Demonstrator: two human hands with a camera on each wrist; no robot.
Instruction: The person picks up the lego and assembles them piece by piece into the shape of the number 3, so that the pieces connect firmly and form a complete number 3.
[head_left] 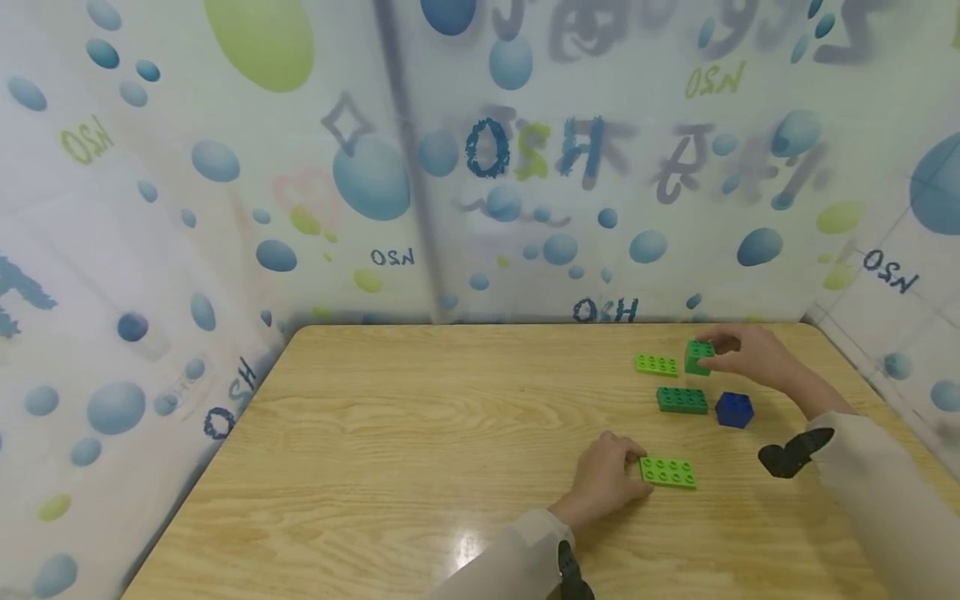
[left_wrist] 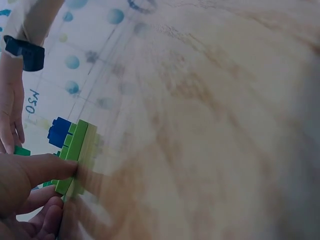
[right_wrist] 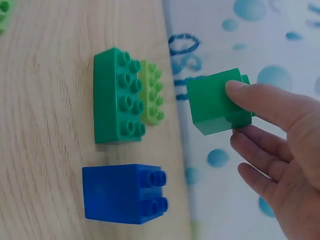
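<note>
My right hand (head_left: 753,357) pinches a small green toy brick (right_wrist: 217,102) between thumb and fingers, held up off the table at the far right. My left hand (head_left: 607,479) has thumb and fingers at the left end of a flat lime-green brick (head_left: 668,472), gripping it low at the table; the left wrist view shows the thumb on its side. Between the two hands lie a long dark green brick (head_left: 682,400) and, to its right, a blue square brick (right_wrist: 122,193). Behind them is a second flat lime brick (head_left: 656,365), left of the held green brick.
All the bricks are on the right half of the wooden table (head_left: 390,417). A patterned curtain (head_left: 480,250) with blue and green dots hangs along the table's back and left side. Dark wrist devices (head_left: 795,452) sit on both sleeves.
</note>
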